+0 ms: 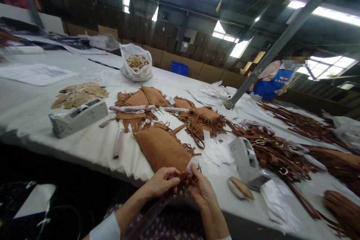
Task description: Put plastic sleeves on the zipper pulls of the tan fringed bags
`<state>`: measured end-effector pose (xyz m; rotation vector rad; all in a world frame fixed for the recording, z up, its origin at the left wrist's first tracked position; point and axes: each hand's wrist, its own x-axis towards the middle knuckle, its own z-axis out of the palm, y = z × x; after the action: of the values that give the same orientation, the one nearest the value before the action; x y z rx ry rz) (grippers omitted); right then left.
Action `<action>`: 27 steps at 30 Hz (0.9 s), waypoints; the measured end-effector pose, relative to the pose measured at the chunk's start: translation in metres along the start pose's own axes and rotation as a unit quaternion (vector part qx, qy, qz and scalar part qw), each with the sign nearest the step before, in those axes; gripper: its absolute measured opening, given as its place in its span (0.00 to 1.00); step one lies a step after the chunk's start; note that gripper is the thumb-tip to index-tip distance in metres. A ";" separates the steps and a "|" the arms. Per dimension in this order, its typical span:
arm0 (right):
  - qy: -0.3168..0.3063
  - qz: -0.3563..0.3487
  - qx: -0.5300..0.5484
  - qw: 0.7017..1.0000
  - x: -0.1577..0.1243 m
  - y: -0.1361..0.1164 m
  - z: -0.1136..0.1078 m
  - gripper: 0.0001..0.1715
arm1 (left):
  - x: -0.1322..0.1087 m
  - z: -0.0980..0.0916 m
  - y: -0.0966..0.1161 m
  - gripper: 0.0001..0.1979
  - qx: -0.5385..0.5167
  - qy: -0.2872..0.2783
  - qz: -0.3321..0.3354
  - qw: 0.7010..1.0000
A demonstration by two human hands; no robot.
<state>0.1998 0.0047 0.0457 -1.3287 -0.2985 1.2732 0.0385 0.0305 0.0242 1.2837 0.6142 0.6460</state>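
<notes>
A tan suede fringed pouch [161, 146] lies at the table's front edge, its near corner between my hands. My left hand [165, 182] is closed in a pinch at that corner. Between the thumb and fingers of my right hand [201, 187] is a small white piece of tissue [192, 164], held beside the fringe. A clear-wrapped strap [152, 210] hangs below my hands toward my lap; its upper end is hidden by my fingers. Just beyond, more fringed pouches [208, 118] lie with wrapped straps [118, 140] around them. White tissue pieces [218, 152] are spread to the right.
Tape dispensers stand left [80, 116] and right [246, 159]. A pile of tan tags [78, 93] and a plastic bag [137, 75] sit farther back. Brown straps [270, 146] cover the right side, near another person's hand [341, 206]. A person in a blue apron [271, 80] stands beyond a post [253, 71].
</notes>
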 end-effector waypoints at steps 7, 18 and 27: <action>0.028 -0.003 0.008 1.000 -0.005 0.001 0.003 0.19 | 0.000 0.001 -0.001 0.17 0.031 0.014 0.008 0.999; 0.002 -0.097 -0.082 0.992 -0.014 0.005 0.005 0.26 | -0.001 0.001 -0.004 0.17 0.035 0.013 0.024 0.999; 0.034 -0.190 -0.188 0.963 -0.010 0.015 -0.006 0.27 | -0.002 0.004 -0.004 0.18 0.048 0.024 0.025 0.998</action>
<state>0.1928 -0.0107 0.0363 -1.5382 -0.7390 0.8696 0.0408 0.0258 0.0211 1.3800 0.6612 0.6979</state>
